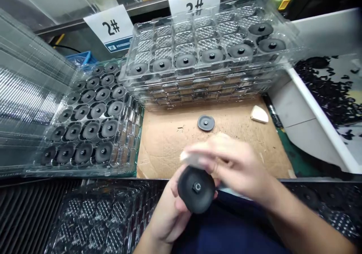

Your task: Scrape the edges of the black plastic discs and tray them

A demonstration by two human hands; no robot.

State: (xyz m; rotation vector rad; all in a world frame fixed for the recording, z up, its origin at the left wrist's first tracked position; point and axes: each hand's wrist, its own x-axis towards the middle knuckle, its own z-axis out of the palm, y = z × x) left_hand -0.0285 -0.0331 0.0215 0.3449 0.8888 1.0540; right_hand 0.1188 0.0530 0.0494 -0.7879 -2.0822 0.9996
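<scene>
My left hand (175, 205) grips a black round disc-shaped part (198, 193) with a small raised hub at its centre, its dished face turned up toward me. Just above the part's far edge is my right hand (234, 163), smeared by motion, with fingers bent together around a pale, whitish thing (190, 158) too blurred to name. On the cardboard (161, 133) beyond my hands lies another black disc (206, 123). To its right rests a small cream-coloured block (259, 114).
Clear plastic trays (198, 77) are stacked at the back, the top one partly filled with black discs. At left, another tray stack (124, 148) holds rows of discs. Black scraps (333, 92) lie on the right beyond a white edge (322, 122). More trays (96, 216) sit below the front edge.
</scene>
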